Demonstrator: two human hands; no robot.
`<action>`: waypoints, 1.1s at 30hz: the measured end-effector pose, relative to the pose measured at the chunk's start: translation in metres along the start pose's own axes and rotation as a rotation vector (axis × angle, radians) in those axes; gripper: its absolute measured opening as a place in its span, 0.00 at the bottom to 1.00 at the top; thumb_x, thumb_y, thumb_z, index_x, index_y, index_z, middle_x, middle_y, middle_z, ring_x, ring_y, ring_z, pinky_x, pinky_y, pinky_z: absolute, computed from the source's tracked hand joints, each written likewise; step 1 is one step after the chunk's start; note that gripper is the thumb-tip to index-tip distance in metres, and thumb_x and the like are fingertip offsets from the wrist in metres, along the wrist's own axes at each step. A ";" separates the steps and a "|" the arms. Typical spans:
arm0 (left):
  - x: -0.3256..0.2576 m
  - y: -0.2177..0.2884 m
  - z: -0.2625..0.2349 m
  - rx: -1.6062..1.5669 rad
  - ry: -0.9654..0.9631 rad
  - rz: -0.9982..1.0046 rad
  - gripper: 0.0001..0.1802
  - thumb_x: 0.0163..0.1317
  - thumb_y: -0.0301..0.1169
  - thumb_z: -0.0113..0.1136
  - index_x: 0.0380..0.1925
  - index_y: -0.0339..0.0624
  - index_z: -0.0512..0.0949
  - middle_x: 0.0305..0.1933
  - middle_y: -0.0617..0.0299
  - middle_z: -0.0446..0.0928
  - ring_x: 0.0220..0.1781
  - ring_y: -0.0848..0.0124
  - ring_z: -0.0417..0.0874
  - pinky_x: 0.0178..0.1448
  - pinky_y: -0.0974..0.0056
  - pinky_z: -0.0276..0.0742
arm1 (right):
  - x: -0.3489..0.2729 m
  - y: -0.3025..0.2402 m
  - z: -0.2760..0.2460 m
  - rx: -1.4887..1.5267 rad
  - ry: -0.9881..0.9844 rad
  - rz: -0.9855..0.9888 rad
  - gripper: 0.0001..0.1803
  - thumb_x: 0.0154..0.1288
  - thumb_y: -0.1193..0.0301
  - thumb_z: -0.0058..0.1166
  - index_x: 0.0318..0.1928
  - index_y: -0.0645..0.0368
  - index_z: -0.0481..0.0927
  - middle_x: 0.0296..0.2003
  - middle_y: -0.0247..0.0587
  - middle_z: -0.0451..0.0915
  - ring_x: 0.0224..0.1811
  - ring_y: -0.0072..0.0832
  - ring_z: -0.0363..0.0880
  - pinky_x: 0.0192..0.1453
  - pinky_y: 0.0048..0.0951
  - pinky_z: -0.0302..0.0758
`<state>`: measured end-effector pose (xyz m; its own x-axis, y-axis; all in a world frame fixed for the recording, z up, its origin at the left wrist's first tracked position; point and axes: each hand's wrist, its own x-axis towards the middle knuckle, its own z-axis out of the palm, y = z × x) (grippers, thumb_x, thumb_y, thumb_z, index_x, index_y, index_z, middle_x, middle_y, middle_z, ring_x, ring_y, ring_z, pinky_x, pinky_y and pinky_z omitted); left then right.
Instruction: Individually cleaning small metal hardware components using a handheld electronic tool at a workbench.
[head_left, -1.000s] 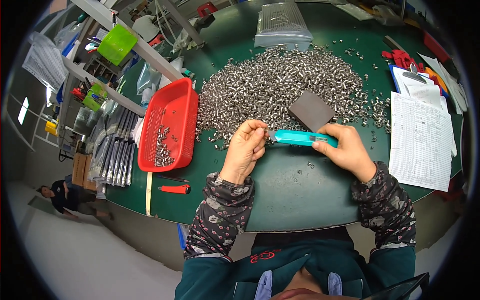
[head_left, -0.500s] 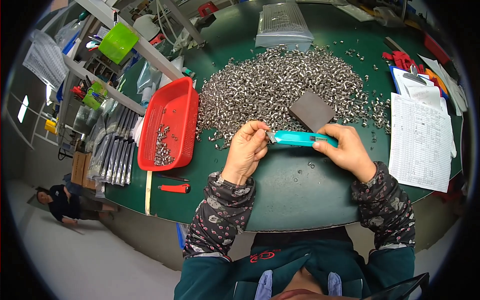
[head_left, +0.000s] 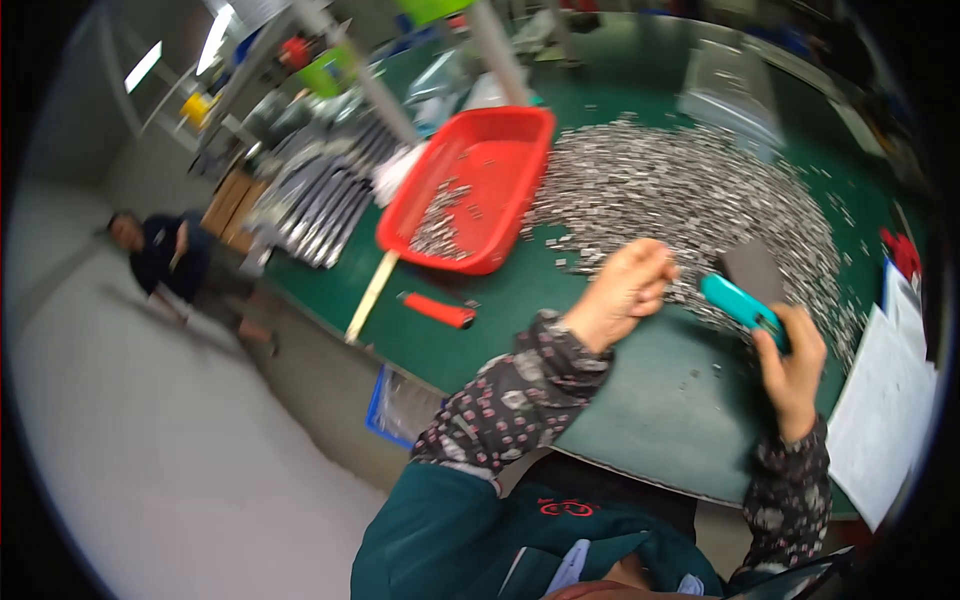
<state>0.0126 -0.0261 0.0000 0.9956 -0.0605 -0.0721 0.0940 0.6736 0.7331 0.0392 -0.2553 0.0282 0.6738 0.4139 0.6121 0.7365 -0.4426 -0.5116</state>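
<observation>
My right hand (head_left: 797, 372) grips a teal utility knife (head_left: 742, 302) by its rear end, and the knife points up and to the left. My left hand (head_left: 622, 292) is closed near the front edge of the pile, its fingertips pressed together. Whether a small part sits between those fingertips is blurred. Behind both hands spreads a large heap of small metal rings (head_left: 660, 185). A dark grey block (head_left: 755, 268) rests at the heap's near edge, just beyond the knife. A few loose rings (head_left: 690, 378) lie on the green table (head_left: 660, 425) between my hands.
Left of the heap stands a red plastic basket (head_left: 392, 228) holding some rings. A red cutter (head_left: 438, 309) and a wooden strip (head_left: 372, 297) lie near it. Bagged dark parts (head_left: 320, 215) are farther left. Papers (head_left: 880, 420) lie at right. A person (head_left: 180, 255) stands beyond the table's left side.
The view has swung left, so the table appears shifted right and tilted. My right hand has drawn the knife away from my left fingertips; a gap now separates them.
</observation>
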 end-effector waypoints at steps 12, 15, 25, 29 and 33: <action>-0.001 0.001 0.003 0.039 0.008 0.132 0.04 0.58 0.26 0.45 0.35 0.41 0.66 0.27 0.65 0.68 0.15 0.86 0.59 0.14 0.81 0.50 | -0.009 0.011 0.007 -0.011 -0.149 0.081 0.10 0.57 0.75 0.46 0.38 0.69 0.69 0.31 0.45 0.71 0.32 0.31 0.69 0.40 0.25 0.65; 0.000 -0.001 0.009 0.072 0.058 0.154 0.04 0.57 0.26 0.49 0.32 0.43 0.66 0.25 0.68 0.68 0.16 0.86 0.59 0.14 0.80 0.50 | -0.012 0.019 0.005 -0.054 -0.134 0.068 0.11 0.58 0.74 0.46 0.39 0.70 0.69 0.32 0.44 0.71 0.33 0.30 0.69 0.41 0.24 0.65; 0.006 -0.006 0.008 0.140 0.107 0.175 0.04 0.56 0.27 0.51 0.30 0.44 0.66 0.23 0.69 0.69 0.17 0.86 0.61 0.14 0.80 0.51 | -0.012 0.017 0.005 -0.086 -0.105 0.052 0.11 0.60 0.73 0.45 0.40 0.68 0.69 0.31 0.40 0.71 0.31 0.24 0.66 0.38 0.21 0.64; 0.008 -0.007 0.008 0.167 0.102 0.172 0.05 0.55 0.28 0.51 0.30 0.43 0.67 0.23 0.69 0.71 0.17 0.86 0.62 0.14 0.80 0.52 | -0.012 0.019 0.004 -0.097 -0.112 0.052 0.11 0.60 0.73 0.45 0.40 0.68 0.69 0.31 0.40 0.71 0.31 0.24 0.66 0.39 0.21 0.64; 0.006 -0.005 0.010 0.162 0.091 0.185 0.05 0.55 0.28 0.52 0.30 0.44 0.67 0.24 0.68 0.71 0.17 0.86 0.63 0.15 0.80 0.52 | -0.011 0.015 0.003 -0.065 -0.112 0.083 0.12 0.60 0.72 0.45 0.39 0.69 0.69 0.31 0.40 0.70 0.32 0.25 0.66 0.40 0.22 0.64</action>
<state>0.0184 -0.0372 0.0022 0.9921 0.1243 0.0185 -0.0833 0.5400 0.8375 0.0425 -0.2642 0.0119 0.7370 0.4587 0.4964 0.6754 -0.5276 -0.5152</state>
